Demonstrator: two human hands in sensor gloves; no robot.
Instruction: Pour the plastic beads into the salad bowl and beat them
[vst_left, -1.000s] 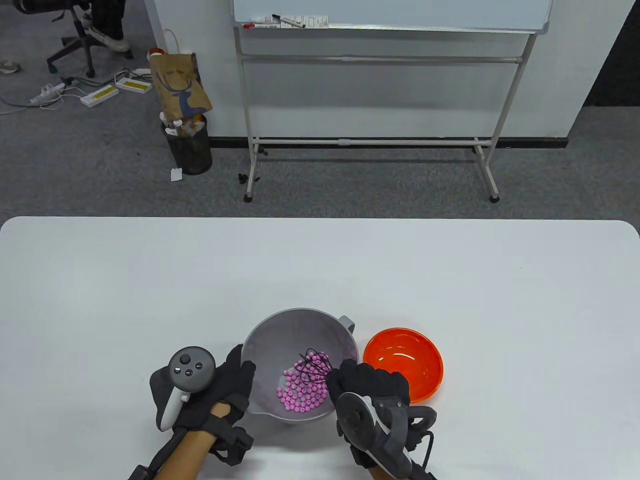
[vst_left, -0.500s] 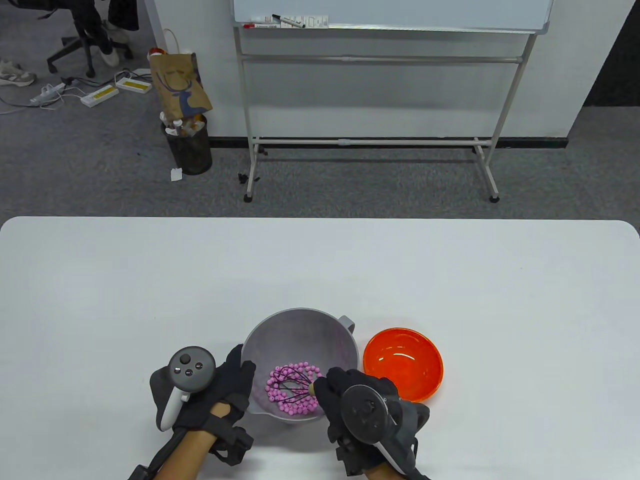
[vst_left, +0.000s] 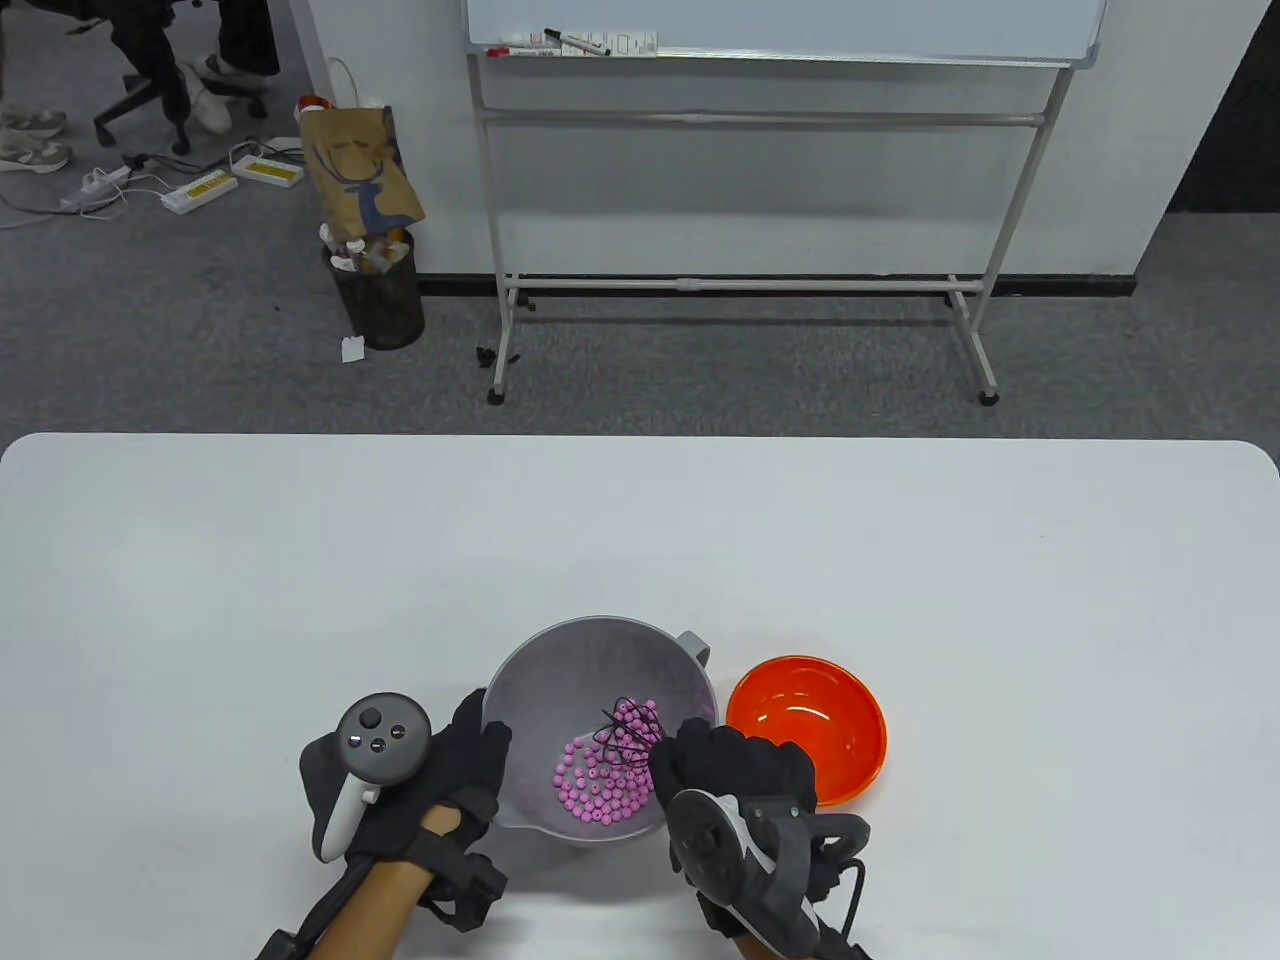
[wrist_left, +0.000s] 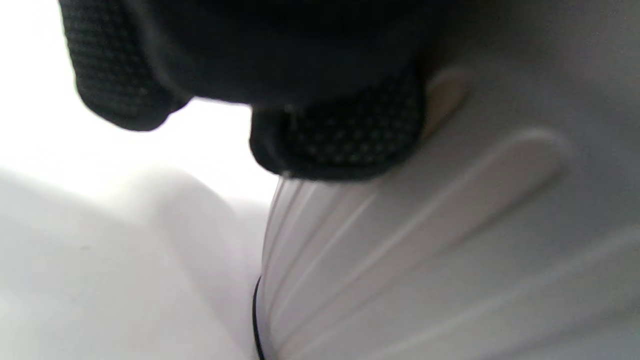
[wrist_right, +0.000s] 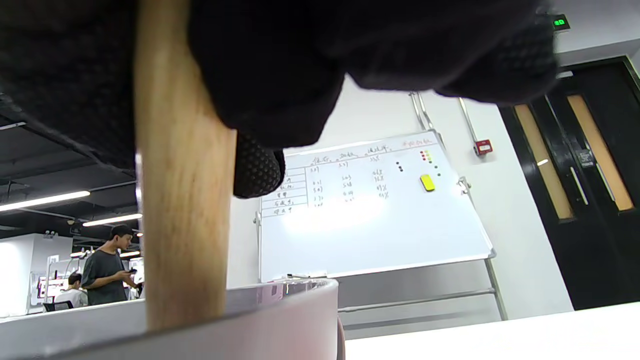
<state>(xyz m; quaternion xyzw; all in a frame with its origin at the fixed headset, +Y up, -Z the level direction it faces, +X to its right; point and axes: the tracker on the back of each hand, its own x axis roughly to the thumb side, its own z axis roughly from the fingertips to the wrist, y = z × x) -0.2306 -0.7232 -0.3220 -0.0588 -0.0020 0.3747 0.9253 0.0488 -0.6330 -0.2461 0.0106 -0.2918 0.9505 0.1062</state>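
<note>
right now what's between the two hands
The grey bowl with pink beads and the whisk sits between the left hand and right hand, seen in the table view.

A whiteboard (vst_left: 780, 25) stands on grey carpet (vst_left: 200, 330).

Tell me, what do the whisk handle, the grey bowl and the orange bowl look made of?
Whisk handle: looks like wood, pale tan with visible grain, matte. Grey bowl: probably plastic, opaque, dull, with moulded ribs on its outer wall. Orange bowl: glossy and translucent, with bright highlights; plastic or glass, cannot tell.
</note>
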